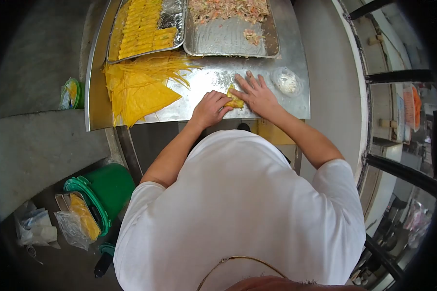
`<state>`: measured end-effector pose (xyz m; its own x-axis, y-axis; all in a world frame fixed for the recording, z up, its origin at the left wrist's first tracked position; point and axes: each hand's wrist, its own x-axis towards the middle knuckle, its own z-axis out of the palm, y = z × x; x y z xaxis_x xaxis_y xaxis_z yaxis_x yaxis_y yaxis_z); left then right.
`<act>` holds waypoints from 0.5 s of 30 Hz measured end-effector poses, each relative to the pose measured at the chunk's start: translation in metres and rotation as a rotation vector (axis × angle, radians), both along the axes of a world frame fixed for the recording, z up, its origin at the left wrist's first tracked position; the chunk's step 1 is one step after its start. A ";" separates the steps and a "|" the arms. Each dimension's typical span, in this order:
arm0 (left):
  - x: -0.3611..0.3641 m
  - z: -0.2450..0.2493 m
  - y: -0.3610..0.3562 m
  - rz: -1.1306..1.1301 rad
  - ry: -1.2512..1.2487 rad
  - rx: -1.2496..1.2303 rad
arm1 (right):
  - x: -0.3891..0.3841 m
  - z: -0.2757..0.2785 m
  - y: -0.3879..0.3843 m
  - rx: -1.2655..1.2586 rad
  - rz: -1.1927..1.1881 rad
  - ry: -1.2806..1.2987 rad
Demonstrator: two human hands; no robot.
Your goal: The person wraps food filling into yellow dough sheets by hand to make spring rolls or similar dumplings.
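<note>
A partly rolled yellow spring roll point(236, 104) lies on the metal table near its front edge. My left hand point(211, 109) has its fingers closed on the roll's left end. Spread flat, my right hand point(258, 97) touches the wrapper from the right with its thumb side; its other fingers rest on the metal. A stack of yellow wrapper sheets point(143, 97) with ragged strips lies to the left. Beyond my hands, one tray point(180, 44) holds rows of finished yellow rolls. Chopped filling point(223, 10) covers the far part of a second tray point(223, 46).
A clear bag or bowl with white stuff point(287, 82) sits at the table's right side. On the floor at left are a tipped green bucket point(114, 191), a yellow packet point(85, 216) and plastic bags point(36, 228). A black-barred frame point(398, 76) stands to the right.
</note>
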<state>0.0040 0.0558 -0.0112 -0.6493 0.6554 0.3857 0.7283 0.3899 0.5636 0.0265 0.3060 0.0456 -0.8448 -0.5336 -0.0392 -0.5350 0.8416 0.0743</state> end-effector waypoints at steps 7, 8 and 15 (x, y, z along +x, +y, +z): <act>0.000 0.003 0.001 0.019 0.007 0.043 | -0.026 0.002 0.018 0.063 0.021 0.224; 0.001 0.004 0.001 0.018 -0.009 0.037 | -0.019 -0.003 0.016 -0.194 -0.038 0.057; -0.005 0.006 0.006 0.045 -0.065 0.030 | 0.025 -0.017 -0.027 -0.662 -0.074 -0.093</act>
